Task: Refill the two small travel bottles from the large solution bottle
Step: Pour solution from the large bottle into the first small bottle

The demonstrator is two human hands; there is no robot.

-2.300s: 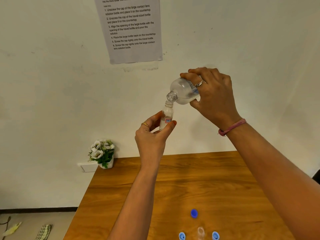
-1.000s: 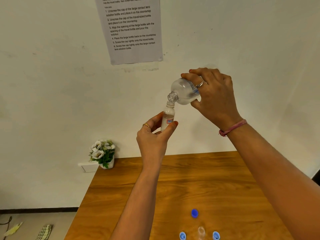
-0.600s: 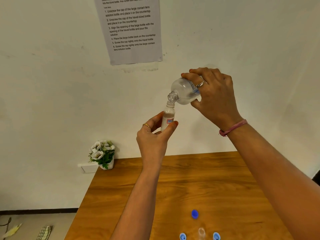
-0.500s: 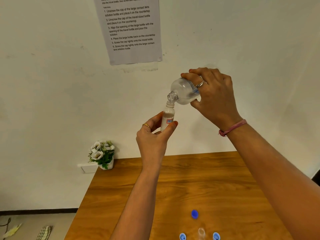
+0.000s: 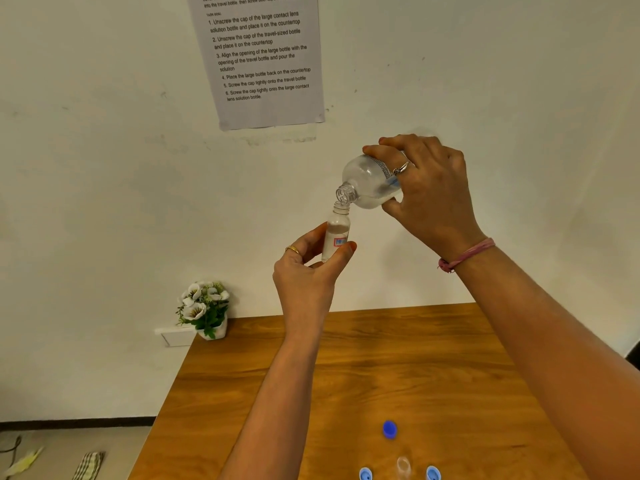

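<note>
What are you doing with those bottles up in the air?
A person is pouring. The right hand tips the large solution bottle so that its open mouth sits just above the small travel bottle, which the left hand pinches upright. Both are held up above the wooden table. Down on it, near the bottom edge, lie three blue caps and a second small clear bottle, open.

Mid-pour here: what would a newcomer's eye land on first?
High against the white wall, the right hand tips the large bottle mouth-down onto the small bottle, which the left hand holds upright. Next, the blue caps on the wooden table near the bottom edge, and the instruction sheet taped above.
</note>
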